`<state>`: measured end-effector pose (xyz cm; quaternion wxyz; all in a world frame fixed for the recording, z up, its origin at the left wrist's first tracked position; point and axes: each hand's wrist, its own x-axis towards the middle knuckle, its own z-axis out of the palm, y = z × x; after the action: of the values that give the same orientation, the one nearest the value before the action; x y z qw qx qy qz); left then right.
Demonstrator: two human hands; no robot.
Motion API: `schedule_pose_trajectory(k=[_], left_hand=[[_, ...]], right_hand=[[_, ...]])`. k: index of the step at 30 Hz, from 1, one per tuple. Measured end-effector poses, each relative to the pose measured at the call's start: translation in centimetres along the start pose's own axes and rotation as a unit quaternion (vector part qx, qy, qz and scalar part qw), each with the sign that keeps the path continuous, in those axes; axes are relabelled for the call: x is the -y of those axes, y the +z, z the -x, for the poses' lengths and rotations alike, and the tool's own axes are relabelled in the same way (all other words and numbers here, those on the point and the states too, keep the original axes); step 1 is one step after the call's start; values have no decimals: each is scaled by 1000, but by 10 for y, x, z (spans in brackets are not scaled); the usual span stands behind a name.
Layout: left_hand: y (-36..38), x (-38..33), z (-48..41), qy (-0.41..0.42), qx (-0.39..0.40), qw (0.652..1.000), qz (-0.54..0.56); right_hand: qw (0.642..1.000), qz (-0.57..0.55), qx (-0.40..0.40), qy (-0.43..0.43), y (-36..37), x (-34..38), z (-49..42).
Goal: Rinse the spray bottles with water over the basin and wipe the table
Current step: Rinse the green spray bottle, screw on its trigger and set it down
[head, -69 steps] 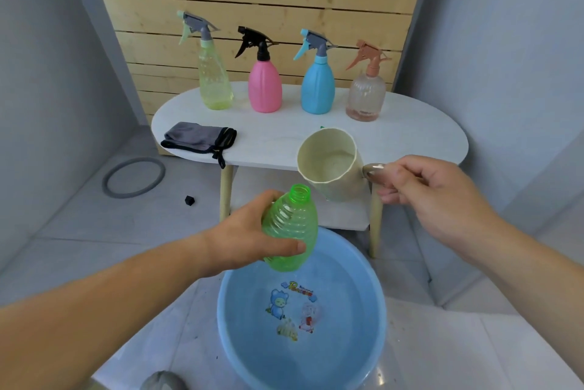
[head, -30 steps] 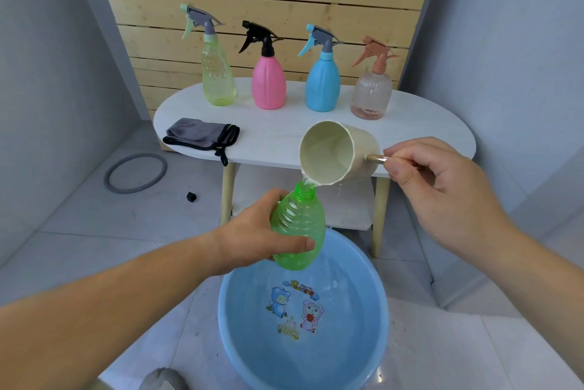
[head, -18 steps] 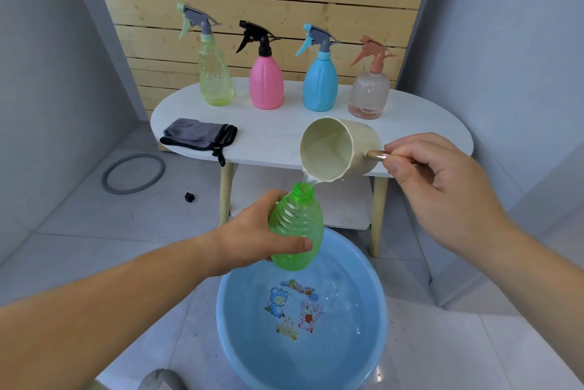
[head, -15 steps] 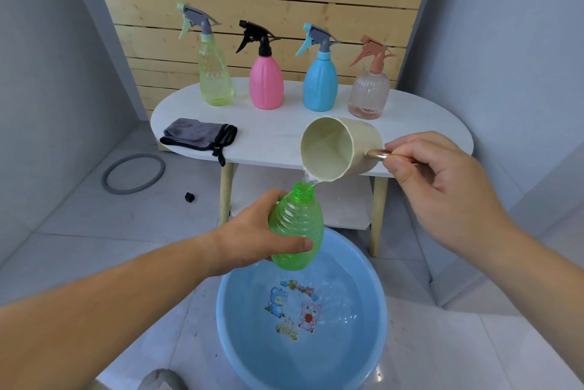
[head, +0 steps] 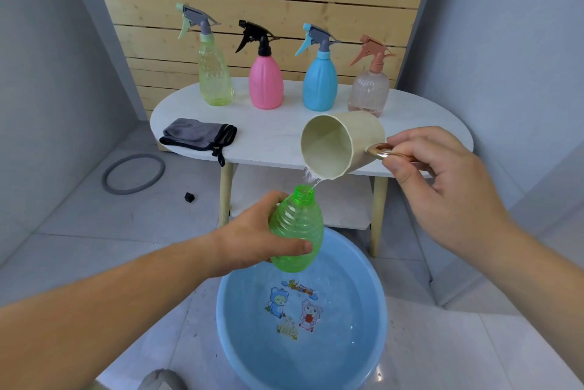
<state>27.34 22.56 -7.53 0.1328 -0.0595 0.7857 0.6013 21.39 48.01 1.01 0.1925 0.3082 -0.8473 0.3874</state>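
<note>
1. My left hand [head: 252, 241]: curled round the belly of the green bottle [head: 297, 231], thumb across its near face, the other fingers behind it.
2. Green bottle: ribbed, see-through, no spray head, neck open and tipped slightly right. Held above the far rim of the basin [head: 354, 310], near me and in front of the table [head: 278, 136].
3. My right hand [head: 442, 187]: fingers and thumb pinch the copper-coloured handle [head: 379, 151] of the cream cup [head: 331, 146].
4. Cream cup: tilted, mouth facing left, its lower lip just above the bottle's neck. A thin stream of water [head: 311, 179] falls from the lip onto the neck.
5. Basin: blue, round, on the floor nearest me, cartoon figures printed on its bottom.
6. Table: white, oval, beyond the basin, a lower shelf beneath it.
7. Far edge of the table, left to right, all upright with trigger heads on: yellow-green spray bottle [head: 215, 80], pink spray bottle [head: 265, 83], blue spray bottle [head: 319, 86], clear pinkish spray bottle [head: 368, 92].
8. Grey cloth [head: 197, 135]: folded, black-edged, at the table's near left edge, a black loop hanging over the side.
9. Floor, left of the table: grey ring [head: 132, 173]; a small black object [head: 189, 197] near it.
</note>
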Motion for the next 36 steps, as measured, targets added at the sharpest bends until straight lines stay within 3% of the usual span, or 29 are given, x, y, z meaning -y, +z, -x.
schedule_pose_trajectory(k=[24,36], left_hand=[[2,-2,0,-2,-8,1000,-15],[1,0,-2,-3,-11,1000,-14]], right_hand=[[993,58,-30,-102,-1,1,0],[974,134,-1,-181,2,0,1]])
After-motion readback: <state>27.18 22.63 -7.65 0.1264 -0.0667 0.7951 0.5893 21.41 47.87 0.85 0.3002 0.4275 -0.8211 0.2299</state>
